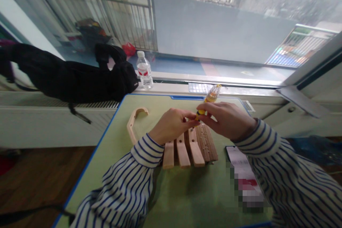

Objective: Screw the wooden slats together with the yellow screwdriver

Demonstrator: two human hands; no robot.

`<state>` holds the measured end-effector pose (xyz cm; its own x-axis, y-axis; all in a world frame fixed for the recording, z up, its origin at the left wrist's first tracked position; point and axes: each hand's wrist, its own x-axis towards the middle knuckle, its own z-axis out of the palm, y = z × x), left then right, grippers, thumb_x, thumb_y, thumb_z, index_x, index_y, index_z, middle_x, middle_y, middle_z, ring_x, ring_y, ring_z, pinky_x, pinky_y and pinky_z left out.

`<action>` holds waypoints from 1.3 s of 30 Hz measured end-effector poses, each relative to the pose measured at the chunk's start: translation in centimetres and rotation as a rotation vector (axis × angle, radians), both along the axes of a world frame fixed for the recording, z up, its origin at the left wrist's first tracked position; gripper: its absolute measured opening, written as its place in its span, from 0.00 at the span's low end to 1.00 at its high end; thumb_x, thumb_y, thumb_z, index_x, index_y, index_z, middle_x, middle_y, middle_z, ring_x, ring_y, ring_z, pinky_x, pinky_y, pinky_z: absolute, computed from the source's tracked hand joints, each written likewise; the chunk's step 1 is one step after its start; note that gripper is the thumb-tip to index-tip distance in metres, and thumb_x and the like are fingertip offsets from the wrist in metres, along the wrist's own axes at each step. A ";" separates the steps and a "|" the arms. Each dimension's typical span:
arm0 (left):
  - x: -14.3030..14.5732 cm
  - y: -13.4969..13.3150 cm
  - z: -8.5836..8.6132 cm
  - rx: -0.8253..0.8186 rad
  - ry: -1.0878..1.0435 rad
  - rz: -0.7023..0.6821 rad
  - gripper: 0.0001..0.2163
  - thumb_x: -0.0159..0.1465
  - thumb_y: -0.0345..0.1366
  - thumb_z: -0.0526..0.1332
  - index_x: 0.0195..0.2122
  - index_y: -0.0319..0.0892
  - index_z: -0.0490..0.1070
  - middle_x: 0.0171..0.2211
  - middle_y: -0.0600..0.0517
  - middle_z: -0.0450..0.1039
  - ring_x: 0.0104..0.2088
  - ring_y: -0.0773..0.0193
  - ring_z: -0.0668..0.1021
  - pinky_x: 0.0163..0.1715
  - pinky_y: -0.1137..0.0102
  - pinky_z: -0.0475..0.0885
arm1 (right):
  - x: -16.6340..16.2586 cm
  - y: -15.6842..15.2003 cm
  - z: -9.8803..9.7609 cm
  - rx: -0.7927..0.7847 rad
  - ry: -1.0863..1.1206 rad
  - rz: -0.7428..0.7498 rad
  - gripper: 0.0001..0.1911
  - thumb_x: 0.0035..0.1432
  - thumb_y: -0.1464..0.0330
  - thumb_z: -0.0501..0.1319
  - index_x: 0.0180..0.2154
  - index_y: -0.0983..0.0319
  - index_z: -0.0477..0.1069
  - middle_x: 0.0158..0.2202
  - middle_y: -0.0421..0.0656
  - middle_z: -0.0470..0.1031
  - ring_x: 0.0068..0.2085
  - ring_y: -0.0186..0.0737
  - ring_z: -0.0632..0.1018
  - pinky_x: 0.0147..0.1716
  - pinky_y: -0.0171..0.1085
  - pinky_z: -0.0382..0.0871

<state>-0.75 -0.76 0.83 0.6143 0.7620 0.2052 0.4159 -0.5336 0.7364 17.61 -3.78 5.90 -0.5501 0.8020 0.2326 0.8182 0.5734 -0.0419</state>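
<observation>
My right hand (227, 119) grips a yellow-handled screwdriver (211, 98) that points up and away over the table. My left hand (172, 124) is pinched closed at the screwdriver's lower end, and what its fingertips hold is too small to make out. Both hands hover just above several flat wooden slats (187, 151) with holes, lying side by side on the green table (112, 156). A wider wooden board (207, 142) with many small holes lies at the right of the slats.
A curved wooden piece (133, 123) lies left of the hands. A phone (244, 178) rests on the table at the right. On the windowsill behind are a black bag (69, 74) and a water bottle (144, 69).
</observation>
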 end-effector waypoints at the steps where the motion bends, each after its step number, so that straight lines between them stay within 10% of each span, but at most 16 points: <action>1: 0.0 0.0 0.0 0.004 0.007 0.000 0.14 0.60 0.44 0.54 0.38 0.42 0.74 0.29 0.52 0.75 0.29 0.67 0.73 0.28 0.75 0.63 | 0.0 0.0 0.0 -0.002 -0.002 0.005 0.16 0.59 0.60 0.49 0.44 0.61 0.65 0.33 0.42 0.75 0.30 0.36 0.75 0.27 0.35 0.62; 39: -0.1 -0.1 0.3 0.063 0.038 -0.038 0.13 0.62 0.42 0.52 0.39 0.43 0.74 0.28 0.54 0.74 0.28 0.69 0.72 0.27 0.75 0.61 | -0.3 -0.3 -0.7 0.044 -0.005 -0.055 0.17 0.59 0.58 0.48 0.41 0.62 0.66 0.30 0.43 0.74 0.28 0.35 0.73 0.26 0.35 0.58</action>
